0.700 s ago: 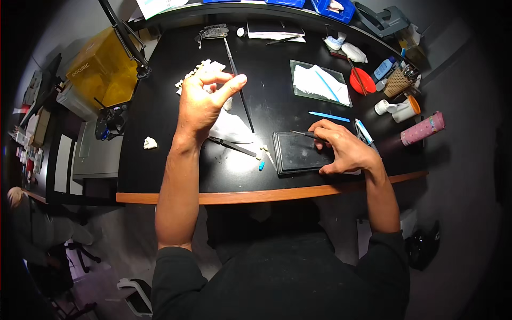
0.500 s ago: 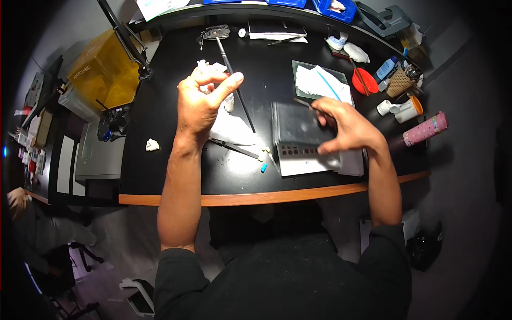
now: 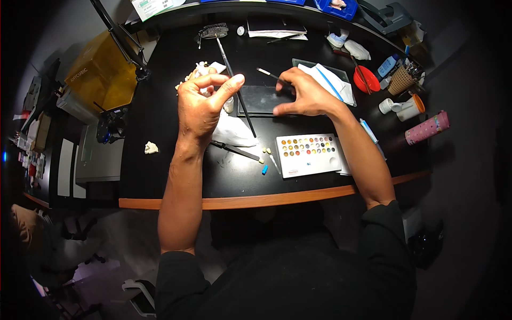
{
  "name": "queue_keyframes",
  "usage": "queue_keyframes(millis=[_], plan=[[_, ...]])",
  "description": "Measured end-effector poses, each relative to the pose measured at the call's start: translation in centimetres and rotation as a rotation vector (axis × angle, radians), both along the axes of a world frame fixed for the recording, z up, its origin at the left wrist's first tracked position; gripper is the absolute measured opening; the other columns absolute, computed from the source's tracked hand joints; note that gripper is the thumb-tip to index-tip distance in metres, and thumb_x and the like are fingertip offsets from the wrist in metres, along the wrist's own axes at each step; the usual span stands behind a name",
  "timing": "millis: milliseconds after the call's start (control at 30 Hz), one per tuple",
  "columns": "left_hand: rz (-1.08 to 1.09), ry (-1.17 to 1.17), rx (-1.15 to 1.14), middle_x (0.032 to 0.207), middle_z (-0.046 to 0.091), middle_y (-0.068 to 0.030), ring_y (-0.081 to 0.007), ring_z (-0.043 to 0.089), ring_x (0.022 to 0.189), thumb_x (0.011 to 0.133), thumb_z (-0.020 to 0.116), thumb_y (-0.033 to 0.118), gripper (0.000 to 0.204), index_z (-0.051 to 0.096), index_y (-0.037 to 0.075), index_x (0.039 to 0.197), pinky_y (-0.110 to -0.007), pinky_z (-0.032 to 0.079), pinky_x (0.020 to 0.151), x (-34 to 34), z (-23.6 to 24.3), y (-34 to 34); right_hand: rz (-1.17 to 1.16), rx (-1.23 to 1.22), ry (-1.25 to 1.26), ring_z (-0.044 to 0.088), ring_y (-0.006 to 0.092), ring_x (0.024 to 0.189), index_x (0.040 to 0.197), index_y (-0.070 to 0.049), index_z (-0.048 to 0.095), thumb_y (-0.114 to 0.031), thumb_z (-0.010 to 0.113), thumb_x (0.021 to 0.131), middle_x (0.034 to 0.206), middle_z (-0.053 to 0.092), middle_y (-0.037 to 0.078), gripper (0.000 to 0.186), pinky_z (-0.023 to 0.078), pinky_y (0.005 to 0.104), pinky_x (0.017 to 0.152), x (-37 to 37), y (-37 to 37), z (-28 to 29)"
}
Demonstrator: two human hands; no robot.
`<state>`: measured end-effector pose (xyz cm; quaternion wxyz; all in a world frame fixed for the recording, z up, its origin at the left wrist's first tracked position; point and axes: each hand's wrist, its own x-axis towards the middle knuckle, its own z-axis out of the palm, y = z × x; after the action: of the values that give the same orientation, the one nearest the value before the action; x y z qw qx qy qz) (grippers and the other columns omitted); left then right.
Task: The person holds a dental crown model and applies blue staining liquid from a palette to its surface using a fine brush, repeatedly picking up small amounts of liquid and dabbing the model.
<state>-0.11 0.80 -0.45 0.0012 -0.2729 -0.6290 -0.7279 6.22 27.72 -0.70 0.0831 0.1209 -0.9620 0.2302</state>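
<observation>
My left hand is raised over the table, thumb and forefinger closed on a long dark brush. Small white pieces show just beyond its fingers; whether the hand touches them I cannot tell. A thin, light-tipped brush sticks out from the fingers of my right hand. That hand's thumb lies over the right end of a flat dark lid on the table. Nearer me, a white paint palette lies uncovered, with rows of small coloured wells.
A crumpled white tissue, black tweezers and a blue cap lie beside the palette. To the right are a red bowl, a white cup and a pink bottle. A lamp arm rises at left.
My right hand has moved the dark lid away from over the palette, to the left and farther back, laying it flat. The coloured wells now show. The left hand has hardly moved.
</observation>
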Motion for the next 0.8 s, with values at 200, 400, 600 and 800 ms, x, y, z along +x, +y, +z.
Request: queue_keyframes(millis=[200, 400, 600, 800], plan=[[0.097, 0.132, -0.119, 0.075, 0.050, 0.0045, -0.0059, 0.041, 0.068, 0.078, 0.091, 0.021, 0.022, 0.079, 0.003, 0.074, -0.025, 0.030, 0.059, 0.6, -0.1, 0.2, -0.442, -0.201, -0.128, 0.070, 0.0386, 0.080, 0.090, 0.007, 0.072, -0.018, 0.065, 0.092, 0.077, 0.068, 0.027, 0.026, 0.054, 0.0461, 0.079, 0.4, -2.0, -0.1], [0.063, 0.240, -0.181, 0.071, 0.048, 0.0064, -0.0043, 0.041, 0.068, 0.080, 0.089, 0.012, 0.015, 0.079, 0.002, 0.078, -0.024, 0.029, 0.060, 0.4, -0.9, 1.0, -0.521, -0.010, 0.049, 0.073, 0.0425, 0.094, 0.103, 0.009, 0.075, -0.012, 0.064, 0.089, 0.092, 0.073, 0.030, 0.027, 0.056, 0.0471, 0.090, 0.4, -3.6, -1.6], [0.117, 0.289, -0.217, 0.070, 0.046, 0.0054, -0.0058, 0.041, 0.066, 0.077, 0.091, 0.014, 0.018, 0.077, 0.001, 0.075, -0.025, 0.030, 0.059, 0.7, -0.6, 1.0, -0.575, 0.091, 0.050, 0.072, 0.0427, 0.102, 0.118, 0.008, 0.071, -0.009, 0.067, 0.088, 0.106, 0.073, 0.031, 0.035, 0.056, 0.0480, 0.094, 0.0, -4.5, -2.7], [0.112, 0.330, -0.214, 0.070, 0.046, 0.0054, -0.0054, 0.040, 0.065, 0.077, 0.091, 0.015, 0.020, 0.077, 0.001, 0.075, -0.025, 0.031, 0.059, 0.5, -0.8, 0.8, -0.579, 0.139, 0.026, 0.073, 0.0420, 0.097, 0.106, 0.008, 0.073, -0.012, 0.067, 0.086, 0.098, 0.073, 0.028, 0.028, 0.057, 0.0495, 0.090, 0.8, -5.5, -2.5]])
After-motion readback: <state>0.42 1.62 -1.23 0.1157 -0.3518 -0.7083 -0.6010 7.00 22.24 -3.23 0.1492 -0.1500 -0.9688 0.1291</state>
